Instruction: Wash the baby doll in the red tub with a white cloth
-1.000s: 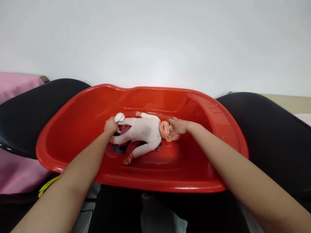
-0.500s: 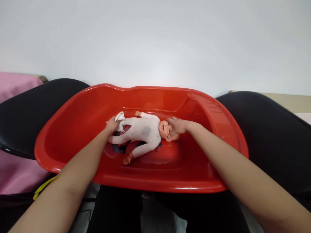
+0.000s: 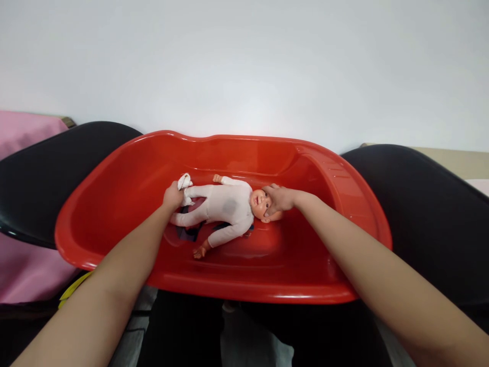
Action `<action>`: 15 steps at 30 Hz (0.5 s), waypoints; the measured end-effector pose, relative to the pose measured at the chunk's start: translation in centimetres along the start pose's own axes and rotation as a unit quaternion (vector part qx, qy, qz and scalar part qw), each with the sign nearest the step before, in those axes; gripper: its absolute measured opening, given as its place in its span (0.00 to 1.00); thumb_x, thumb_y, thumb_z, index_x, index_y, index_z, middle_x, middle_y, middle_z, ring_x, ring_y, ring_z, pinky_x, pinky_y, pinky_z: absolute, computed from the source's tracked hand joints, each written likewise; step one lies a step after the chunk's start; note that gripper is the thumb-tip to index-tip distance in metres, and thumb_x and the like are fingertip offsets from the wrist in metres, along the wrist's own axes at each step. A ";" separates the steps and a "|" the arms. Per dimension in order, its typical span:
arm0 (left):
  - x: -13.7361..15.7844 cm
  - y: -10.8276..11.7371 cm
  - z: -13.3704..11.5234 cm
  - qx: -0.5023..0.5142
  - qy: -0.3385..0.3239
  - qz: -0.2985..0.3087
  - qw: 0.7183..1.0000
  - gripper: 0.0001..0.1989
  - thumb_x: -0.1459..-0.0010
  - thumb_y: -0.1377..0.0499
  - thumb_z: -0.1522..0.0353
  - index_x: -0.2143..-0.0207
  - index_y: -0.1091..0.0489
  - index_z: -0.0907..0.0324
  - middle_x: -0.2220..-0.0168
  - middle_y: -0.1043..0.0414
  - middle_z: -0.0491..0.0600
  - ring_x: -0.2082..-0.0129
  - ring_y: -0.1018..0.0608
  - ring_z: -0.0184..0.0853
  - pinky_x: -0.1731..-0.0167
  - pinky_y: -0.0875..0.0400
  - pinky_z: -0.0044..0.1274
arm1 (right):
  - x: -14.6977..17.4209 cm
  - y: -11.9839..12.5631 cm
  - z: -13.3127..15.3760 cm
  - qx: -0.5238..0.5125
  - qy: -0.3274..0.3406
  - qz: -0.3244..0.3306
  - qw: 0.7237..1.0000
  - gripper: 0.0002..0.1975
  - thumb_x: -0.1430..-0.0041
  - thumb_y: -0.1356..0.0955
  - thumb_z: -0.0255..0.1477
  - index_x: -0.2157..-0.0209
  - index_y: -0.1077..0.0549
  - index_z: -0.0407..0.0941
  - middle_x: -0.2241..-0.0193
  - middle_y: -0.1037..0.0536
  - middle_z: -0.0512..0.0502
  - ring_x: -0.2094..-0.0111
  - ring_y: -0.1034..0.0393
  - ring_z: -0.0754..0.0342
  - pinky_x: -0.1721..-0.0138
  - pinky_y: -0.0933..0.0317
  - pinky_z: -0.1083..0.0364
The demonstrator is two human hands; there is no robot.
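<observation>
A baby doll in a pale, tight suit lies on its back in a red baby bathtub, head to the right and legs to the left. A grey patch shows on its belly. My right hand grips the top of the doll's head, thumb and fingers apart around it. At the doll's far foot, my left hand is closed on a crumpled white cloth, which touches the lower leg. The doll's far toes are hidden by the hand and cloth.
Black seats flank the tub on the left, and another black seat stands to the right. A white wall rises behind. Pink cloth hangs at the far left; something yellow pokes out below the tub's left rim.
My left hand, with the white cloth in it, has shifted slightly left and up along the doll's foot. My right hand and the doll have stayed put.
</observation>
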State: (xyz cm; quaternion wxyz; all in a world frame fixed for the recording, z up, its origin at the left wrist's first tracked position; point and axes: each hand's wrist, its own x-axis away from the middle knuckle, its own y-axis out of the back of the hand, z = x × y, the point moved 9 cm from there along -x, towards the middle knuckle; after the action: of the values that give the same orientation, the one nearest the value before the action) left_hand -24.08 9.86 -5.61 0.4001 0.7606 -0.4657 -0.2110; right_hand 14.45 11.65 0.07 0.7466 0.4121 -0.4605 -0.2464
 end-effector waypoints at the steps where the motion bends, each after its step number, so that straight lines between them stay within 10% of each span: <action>1: 0.1 0.1 0.0 -0.005 0.000 -0.005 1.000 0.21 0.45 0.37 0.57 0.53 0.30 0.58 0.60 0.21 0.55 0.62 0.21 0.46 0.65 0.28 0.31 | 0.0 0.0 -0.1 0.000 -0.001 -0.001 1.000 0.45 0.65 0.23 0.50 0.45 0.37 0.50 0.46 0.34 0.39 0.44 0.36 0.34 0.49 0.35 0.42; 15: 1.2 2.2 -1.1 -0.071 0.004 -0.065 0.995 0.18 0.38 0.46 0.55 0.55 0.31 0.58 0.59 0.23 0.59 0.61 0.21 0.51 0.66 0.30 0.34 | 0.1 0.1 0.1 -0.005 0.001 0.003 1.000 0.44 0.66 0.23 0.49 0.47 0.36 0.50 0.48 0.33 0.40 0.44 0.36 0.34 0.49 0.35 0.43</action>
State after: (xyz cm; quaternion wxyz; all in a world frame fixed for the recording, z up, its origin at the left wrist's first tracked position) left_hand -23.94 8.76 -3.07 0.4405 0.7595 -0.3977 -0.2663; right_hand 14.39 11.57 0.27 0.7495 0.4077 -0.4598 -0.2463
